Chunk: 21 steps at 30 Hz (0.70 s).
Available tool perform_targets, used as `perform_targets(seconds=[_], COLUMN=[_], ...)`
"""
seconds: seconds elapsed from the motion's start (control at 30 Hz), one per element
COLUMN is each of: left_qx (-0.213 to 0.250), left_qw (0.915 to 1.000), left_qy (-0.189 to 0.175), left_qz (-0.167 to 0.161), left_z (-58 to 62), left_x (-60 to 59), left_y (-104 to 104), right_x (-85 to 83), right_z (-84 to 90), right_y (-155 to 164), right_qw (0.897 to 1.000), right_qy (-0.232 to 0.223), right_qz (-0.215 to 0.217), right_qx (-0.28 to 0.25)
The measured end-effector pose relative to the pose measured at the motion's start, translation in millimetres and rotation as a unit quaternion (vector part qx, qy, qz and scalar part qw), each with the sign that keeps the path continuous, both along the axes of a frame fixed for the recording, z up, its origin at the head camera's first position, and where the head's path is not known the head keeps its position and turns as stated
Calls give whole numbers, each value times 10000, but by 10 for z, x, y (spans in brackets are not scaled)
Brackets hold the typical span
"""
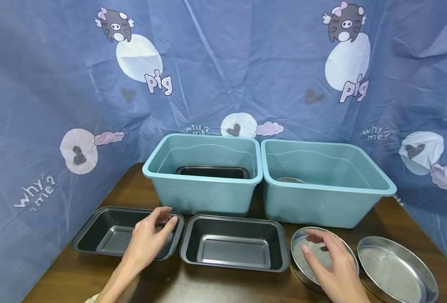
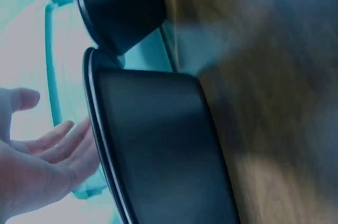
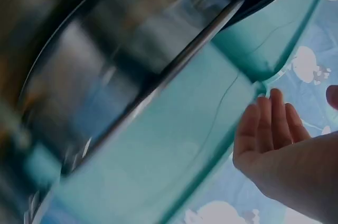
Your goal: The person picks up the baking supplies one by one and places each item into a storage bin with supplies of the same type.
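Note:
My left hand (image 1: 149,237) hovers over the right end of a dark loaf pan (image 1: 113,240), thumb and fingers spread apart with nothing between them. In the left wrist view, its fingers (image 2: 79,152) overlap the rim of that pan (image 2: 163,145). A second loaf pan (image 1: 232,248) stands to its right, between my hands. On the other side, my right hand (image 1: 334,265) is above a round metal sieve (image 1: 302,256), fingers loosely bent and holding nothing. The right wrist view shows the hand (image 3: 285,145) beside the sieve's shiny side (image 3: 142,39). Another sieve (image 1: 393,269) lies at the far right.
Two blue-green plastic bins stand side by side behind the pans. Inside the left bin (image 1: 204,193) is a dark loaf pan (image 1: 212,171); the right bin (image 1: 321,206) contains a round metal rim (image 1: 290,180). A blue printed cloth (image 1: 215,63) hangs behind the brown table (image 1: 68,277).

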<state>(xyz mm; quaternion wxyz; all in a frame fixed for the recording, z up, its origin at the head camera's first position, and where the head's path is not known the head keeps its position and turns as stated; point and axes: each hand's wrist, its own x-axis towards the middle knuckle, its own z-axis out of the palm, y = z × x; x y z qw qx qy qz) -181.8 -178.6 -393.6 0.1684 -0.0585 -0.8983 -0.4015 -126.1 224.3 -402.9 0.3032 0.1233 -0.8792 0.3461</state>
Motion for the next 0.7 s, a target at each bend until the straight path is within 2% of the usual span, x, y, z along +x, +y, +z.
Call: perform_targets(seconds=[0.07, 0.13, 0.27, 0.33, 0.47, 0.7], left_qx=[562, 1147, 2252, 2582, 2915, 2929], left_qw=[9983, 9933, 9742, 9660, 9565, 9537], left_qy=[-103, -147, -122, -93, 108, 595], left_qz=[64, 47, -101, -113, -40, 339], left_z=[28, 61, 132, 164, 224, 309], left_x=[-26, -62, -146, -191, -301, -502], left_y=[-49, -103, -214, -266, -357, -484], right_x=[-1, -16, -48, -66, -106, -195], right_z=[26, 44, 51, 47, 48, 61], right_y=[-70, -131, -237, -288, -401, -585], right_qw=[9977, 9897, 9638, 9502, 9276, 8773], right_qy=[-375, -780, -1400, -1614, -2001, -2726], right_qz=[190, 516, 1270, 1608, 2038, 2776], right_qx=[-536, -1084, -1881, -2124, -2408, -2810])
